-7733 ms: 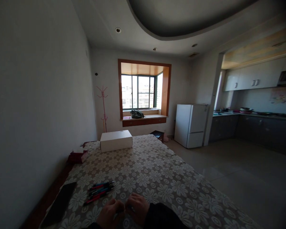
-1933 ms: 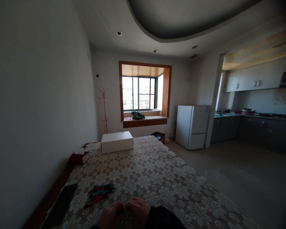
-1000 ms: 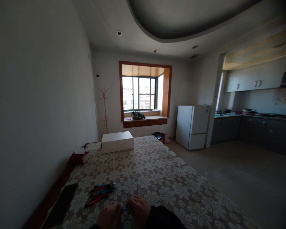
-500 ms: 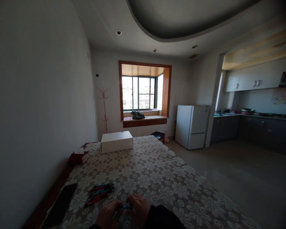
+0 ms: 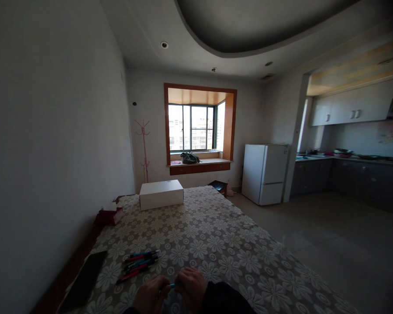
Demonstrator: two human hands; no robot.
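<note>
Both hands, the left hand [image 5: 151,293] and right hand [image 5: 190,287], were curled together, pinching a small blue pen [image 5: 172,285] over the flowered surface [image 5: 216,244]; no writing was legible.

The tabletop [image 5: 216,235] wears a grey-brown cloth patterned with white flowers. At lower left lie pens [image 5: 139,264] in red, blue and black, beside a black slab [image 5: 85,279]. A blue pen [image 5: 173,285] shows between the hands. Farther up sit a white box [image 5: 161,194] and a dark red box [image 5: 108,216]. The fridge [image 5: 263,174] is white, the window frame [image 5: 231,126] orange-brown, the coat stand [image 5: 144,150] pink.
</note>
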